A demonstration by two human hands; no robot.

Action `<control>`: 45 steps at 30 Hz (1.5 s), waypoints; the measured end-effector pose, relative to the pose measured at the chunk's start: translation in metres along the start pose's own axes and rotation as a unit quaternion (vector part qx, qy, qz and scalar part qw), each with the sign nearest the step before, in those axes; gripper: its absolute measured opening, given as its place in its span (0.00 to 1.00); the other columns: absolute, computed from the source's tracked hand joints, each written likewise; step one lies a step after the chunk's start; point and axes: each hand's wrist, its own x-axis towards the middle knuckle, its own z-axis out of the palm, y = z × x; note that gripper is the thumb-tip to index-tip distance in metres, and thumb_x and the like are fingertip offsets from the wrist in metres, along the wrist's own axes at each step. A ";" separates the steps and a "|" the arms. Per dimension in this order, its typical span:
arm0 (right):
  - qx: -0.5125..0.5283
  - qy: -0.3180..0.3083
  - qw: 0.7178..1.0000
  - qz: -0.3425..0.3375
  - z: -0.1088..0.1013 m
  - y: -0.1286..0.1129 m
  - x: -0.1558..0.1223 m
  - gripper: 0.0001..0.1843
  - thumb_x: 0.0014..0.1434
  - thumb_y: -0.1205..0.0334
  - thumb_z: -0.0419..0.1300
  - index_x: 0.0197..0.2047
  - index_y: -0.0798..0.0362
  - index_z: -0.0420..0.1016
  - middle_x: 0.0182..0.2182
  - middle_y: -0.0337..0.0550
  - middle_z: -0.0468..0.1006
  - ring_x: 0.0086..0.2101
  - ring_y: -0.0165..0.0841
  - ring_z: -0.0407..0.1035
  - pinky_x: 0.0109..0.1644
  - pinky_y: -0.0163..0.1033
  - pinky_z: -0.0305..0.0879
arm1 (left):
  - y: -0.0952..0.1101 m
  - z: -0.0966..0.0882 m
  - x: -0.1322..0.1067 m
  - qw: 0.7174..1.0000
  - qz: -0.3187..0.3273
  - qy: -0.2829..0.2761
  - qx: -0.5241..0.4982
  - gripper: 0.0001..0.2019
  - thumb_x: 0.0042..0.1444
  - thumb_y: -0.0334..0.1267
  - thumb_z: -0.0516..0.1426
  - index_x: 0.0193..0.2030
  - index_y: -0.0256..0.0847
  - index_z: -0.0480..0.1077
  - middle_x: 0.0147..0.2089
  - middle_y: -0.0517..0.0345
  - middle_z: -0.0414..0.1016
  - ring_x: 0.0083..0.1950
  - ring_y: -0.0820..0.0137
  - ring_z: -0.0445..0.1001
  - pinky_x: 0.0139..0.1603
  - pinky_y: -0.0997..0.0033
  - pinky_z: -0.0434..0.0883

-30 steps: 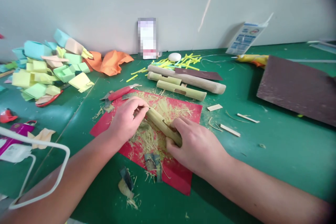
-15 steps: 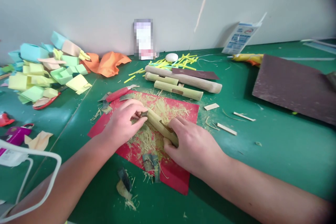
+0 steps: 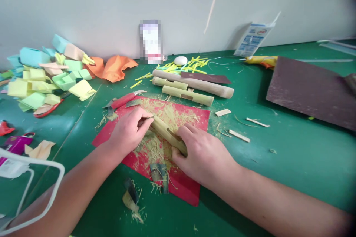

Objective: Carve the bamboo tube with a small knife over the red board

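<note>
My right hand (image 3: 197, 152) is wrapped round the near end of a bamboo tube (image 3: 164, 129) with a notch cut in its upper side. The tube lies slantwise above a red sheet (image 3: 183, 189) strewn with pale shavings and dust. At its far end, my left hand (image 3: 132, 127) pinches a small dark piece of sandpaper, mostly hidden by the fingers, against the tube's end. Worn dark sandpaper strips (image 3: 160, 174) lie on the sheet's near part. Beyond the left hand rests a red-handled knife (image 3: 125, 100).
Behind the sheet lie two notched bamboo pieces (image 3: 189, 95) and a longer stick (image 3: 205, 84). Folded papers (image 3: 39, 81) are heaped at left. A large brown sandpaper sheet (image 3: 308, 92) and a glue gun (image 3: 261, 60) are at right. A phone (image 3: 150, 42) leans on the wall.
My left thumb and fingers have shifted slightly at the tube's far end, and less of the sandpaper shows. My right hand keeps its hold; the whole view has moved a little.
</note>
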 end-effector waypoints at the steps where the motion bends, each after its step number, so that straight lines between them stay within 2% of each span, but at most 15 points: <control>1: 0.000 0.001 1.000 -0.002 0.000 0.000 0.000 0.04 0.51 0.62 0.54 0.32 0.52 0.65 0.31 0.39 0.71 0.27 0.31 0.65 0.27 0.37 0.49 | 0.000 0.000 0.000 1.000 0.003 0.003 -0.003 0.04 0.60 0.35 0.55 0.38 0.39 0.69 0.35 0.56 0.75 0.34 0.71 0.73 0.34 0.71 0.69; 8: 0.000 -0.002 1.000 -0.002 0.001 0.000 0.000 0.04 0.51 0.62 0.54 0.32 0.53 0.65 0.30 0.40 0.71 0.27 0.31 0.65 0.28 0.37 0.49 | 0.007 0.001 0.000 0.997 0.059 0.023 0.043 0.04 0.60 0.34 0.54 0.34 0.37 0.67 0.31 0.56 0.74 0.32 0.70 0.72 0.31 0.70 0.67; 14: 0.003 0.002 1.000 -0.005 0.000 -0.001 0.000 0.04 0.51 0.63 0.54 0.32 0.53 0.66 0.30 0.39 0.71 0.27 0.31 0.64 0.28 0.37 0.49 | 0.007 0.003 -0.003 0.998 0.055 0.019 0.024 0.04 0.60 0.34 0.54 0.34 0.39 0.66 0.31 0.58 0.73 0.31 0.72 0.72 0.30 0.73 0.67; 17: 0.006 -0.002 1.000 0.002 0.001 -0.001 0.000 0.04 0.52 0.62 0.54 0.33 0.52 0.66 0.31 0.39 0.71 0.27 0.31 0.65 0.28 0.37 0.49 | 0.005 0.004 -0.004 0.998 0.048 0.037 0.026 0.04 0.60 0.34 0.54 0.34 0.38 0.67 0.31 0.58 0.74 0.30 0.72 0.72 0.30 0.73 0.67; 22: 0.008 -0.001 1.000 0.001 0.003 -0.001 0.000 0.04 0.52 0.62 0.54 0.32 0.52 0.65 0.30 0.39 0.70 0.27 0.30 0.64 0.28 0.37 0.48 | 0.003 0.006 -0.004 0.999 0.033 0.014 0.005 0.04 0.60 0.34 0.54 0.35 0.38 0.67 0.32 0.58 0.74 0.32 0.72 0.73 0.33 0.73 0.68; 28: 0.011 -0.009 1.000 0.005 0.003 -0.001 -0.001 0.03 0.52 0.63 0.53 0.31 0.52 0.64 0.30 0.39 0.70 0.26 0.30 0.63 0.28 0.37 0.47 | -0.006 0.004 -0.003 1.000 -0.003 0.029 -0.002 0.04 0.60 0.34 0.54 0.35 0.39 0.68 0.31 0.59 0.74 0.30 0.73 0.72 0.30 0.74 0.67; 32: 0.026 -0.015 0.999 0.009 0.003 -0.002 -0.002 0.04 0.52 0.62 0.54 0.32 0.52 0.65 0.31 0.39 0.70 0.27 0.31 0.63 0.28 0.37 0.47 | -0.002 0.003 -0.004 0.998 -0.005 0.060 -0.031 0.03 0.59 0.34 0.55 0.37 0.39 0.68 0.33 0.58 0.74 0.30 0.75 0.72 0.30 0.76 0.67; 41: 0.027 -0.012 1.000 0.006 0.005 -0.002 -0.001 0.04 0.51 0.62 0.54 0.32 0.52 0.64 0.30 0.39 0.70 0.26 0.30 0.62 0.27 0.36 0.45 | 0.010 0.005 -0.004 1.000 0.008 0.011 -0.008 0.03 0.60 0.34 0.54 0.35 0.39 0.67 0.31 0.60 0.73 0.29 0.74 0.71 0.29 0.75 0.66; 45: 0.025 -0.006 1.000 0.005 0.003 -0.002 0.000 0.03 0.52 0.62 0.54 0.31 0.52 0.64 0.29 0.39 0.69 0.26 0.30 0.61 0.28 0.36 0.46 | 0.010 0.004 -0.001 1.000 0.009 0.018 0.005 0.03 0.59 0.34 0.54 0.34 0.38 0.67 0.29 0.60 0.73 0.29 0.74 0.71 0.29 0.75 0.66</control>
